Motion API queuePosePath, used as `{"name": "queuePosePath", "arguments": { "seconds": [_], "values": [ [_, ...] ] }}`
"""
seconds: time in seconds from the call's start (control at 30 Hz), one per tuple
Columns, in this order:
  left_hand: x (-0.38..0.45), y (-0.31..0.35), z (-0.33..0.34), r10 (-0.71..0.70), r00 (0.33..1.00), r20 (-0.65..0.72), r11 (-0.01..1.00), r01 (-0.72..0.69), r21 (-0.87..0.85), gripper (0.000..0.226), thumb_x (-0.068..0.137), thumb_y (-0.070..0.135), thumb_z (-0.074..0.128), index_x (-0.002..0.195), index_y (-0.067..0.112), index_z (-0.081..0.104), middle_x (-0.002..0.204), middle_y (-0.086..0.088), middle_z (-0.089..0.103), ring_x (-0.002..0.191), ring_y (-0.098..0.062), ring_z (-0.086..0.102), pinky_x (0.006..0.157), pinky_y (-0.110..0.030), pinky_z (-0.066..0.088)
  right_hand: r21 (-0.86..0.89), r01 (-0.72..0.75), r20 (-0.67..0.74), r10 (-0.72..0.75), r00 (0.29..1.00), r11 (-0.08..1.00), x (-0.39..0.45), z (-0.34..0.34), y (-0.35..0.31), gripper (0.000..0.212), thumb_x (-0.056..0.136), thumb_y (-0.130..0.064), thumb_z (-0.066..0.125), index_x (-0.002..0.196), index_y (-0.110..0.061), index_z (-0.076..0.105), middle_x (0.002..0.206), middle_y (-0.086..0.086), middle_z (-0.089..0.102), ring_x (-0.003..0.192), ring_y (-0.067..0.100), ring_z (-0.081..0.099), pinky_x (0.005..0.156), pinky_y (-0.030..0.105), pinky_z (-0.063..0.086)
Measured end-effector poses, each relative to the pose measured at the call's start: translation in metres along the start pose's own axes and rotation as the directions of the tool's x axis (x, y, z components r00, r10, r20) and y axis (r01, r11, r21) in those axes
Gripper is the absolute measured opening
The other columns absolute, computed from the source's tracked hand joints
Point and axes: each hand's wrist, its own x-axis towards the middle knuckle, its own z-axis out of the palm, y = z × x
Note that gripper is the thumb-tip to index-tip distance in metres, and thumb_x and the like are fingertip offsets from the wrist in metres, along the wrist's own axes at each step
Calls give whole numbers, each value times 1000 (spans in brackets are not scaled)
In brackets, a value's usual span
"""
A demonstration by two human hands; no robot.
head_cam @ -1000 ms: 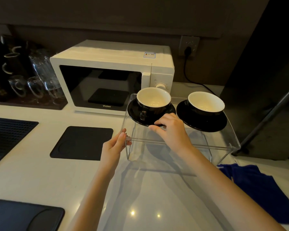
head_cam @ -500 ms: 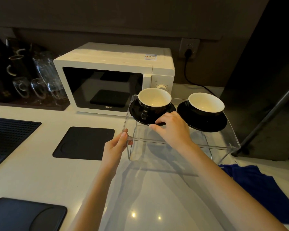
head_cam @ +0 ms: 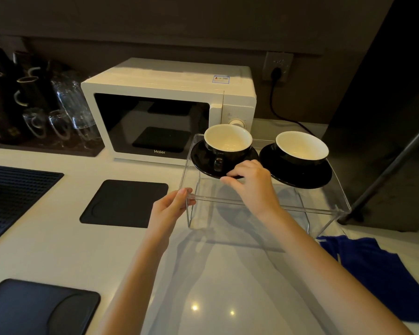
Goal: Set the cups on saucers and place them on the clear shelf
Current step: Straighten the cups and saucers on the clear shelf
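Two black cups with cream insides stand on black saucers on top of the clear shelf (head_cam: pixel 319 206). The left cup (head_cam: pixel 228 143) sits on the left saucer (head_cam: pixel 202 158), its handle facing me. The right cup (head_cam: pixel 301 148) sits on the right saucer (head_cam: pixel 300 176). My right hand (head_cam: pixel 250 183) pinches the near rim of the left saucer. My left hand (head_cam: pixel 169 210) grips the shelf's front left corner.
A white microwave (head_cam: pixel 169 93) stands right behind the shelf. A black square mat (head_cam: pixel 125 204) lies left of the shelf, another mat (head_cam: pixel 38 308) at the near left. Glasses and dark mugs (head_cam: pixel 46 110) crowd the back left. A blue cloth (head_cam: pixel 382 272) lies at the right, beside a dark slanted bar (head_cam: pixel 392 165).
Both hands keep their holds on the saucer rim and the shelf corner. Only the view has drifted slightly; the cups and saucers stay where they were.
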Motion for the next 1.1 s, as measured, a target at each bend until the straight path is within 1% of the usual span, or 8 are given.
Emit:
{"name": "queuePosePath", "arguments": {
  "seconds": [0.17, 0.33, 0.53, 0.63, 0.73, 0.9, 1.0, 1.1],
  "values": [
    [1, -2, -2, -9, 1000, 5, 1000, 9, -30, 21, 88, 34, 47, 94, 23, 65, 98, -7, 69, 98, -17, 64, 89, -27, 47, -83, -57, -128, 46, 991, 995, -5, -11, 11, 22, 76, -20, 71, 93, -5, 70, 95, 11, 66, 96, 20, 51, 75, 24, 34],
    [1, -3, 0, -4, 1000, -5, 999, 3, -49, 21, 89, 33, 48, 93, 23, 66, 99, -7, 68, 98, -16, 64, 89, -26, 47, -226, 153, -147, -189, 971, 962, -19, 9, -17, 12, 76, -20, 71, 73, -8, 69, 60, 6, 68, 53, 20, 61, 43, 25, 47],
    [1, -4, 0, 1, 999, -33, 999, -2, -38, 21, 88, 36, 50, 92, 24, 67, 96, -5, 70, 96, -14, 65, 89, -27, 47, -435, 4, -97, -51, 994, 901, -3, 44, -35, 23, 65, -16, 81, 56, -10, 61, 39, 3, 57, 31, 22, 53, 39, 17, 27],
    [1, -5, 1, 5, 999, -39, 999, -7, -33, 21, 88, 36, 50, 92, 25, 67, 94, -3, 70, 96, -15, 65, 90, -28, 48, -328, 35, -104, -73, 992, 944, -4, 39, -29, 15, 77, -20, 71, 68, -7, 69, 51, 7, 66, 44, 26, 61, 41, 21, 37],
    [1, -5, 1, 4, 1000, -31, 999, -5, -35, 21, 88, 35, 49, 94, 24, 66, 95, -2, 70, 98, -16, 64, 92, -30, 47, -231, 27, -71, -44, 996, 972, -8, 26, -18, 20, 85, -26, 62, 88, -8, 72, 73, 11, 73, 67, 28, 67, 55, 32, 53],
    [1, -6, 0, 4, 1000, -12, 999, -4, -45, 24, 88, 34, 49, 98, 21, 66, 98, -5, 69, 100, -18, 63, 95, -32, 46, -150, -44, -6, 43, 999, 988, -11, -8, 7, 28, 85, -32, 60, 109, -19, 66, 87, 5, 72, 76, 17, 62, 53, 17, 36],
    [1, -5, 0, 7, 1000, -8, 999, -7, -43, 22, 87, 35, 49, 95, 23, 67, 98, -6, 69, 101, -19, 63, 95, -32, 46, -177, -44, 3, 45, 999, 983, -10, -10, 3, 33, 84, -38, 59, 110, -18, 65, 87, 4, 70, 78, 18, 61, 50, 19, 33],
    [0, -4, 1, 15, 1000, -3, 999, -15, -43, 21, 87, 34, 49, 92, 25, 67, 99, -7, 69, 101, -19, 63, 95, -32, 46, -223, 26, -17, -30, 999, 974, -10, 7, -13, 32, 84, -37, 59, 99, -11, 69, 77, 9, 67, 69, 22, 60, 51, 24, 39]
  ]
}}
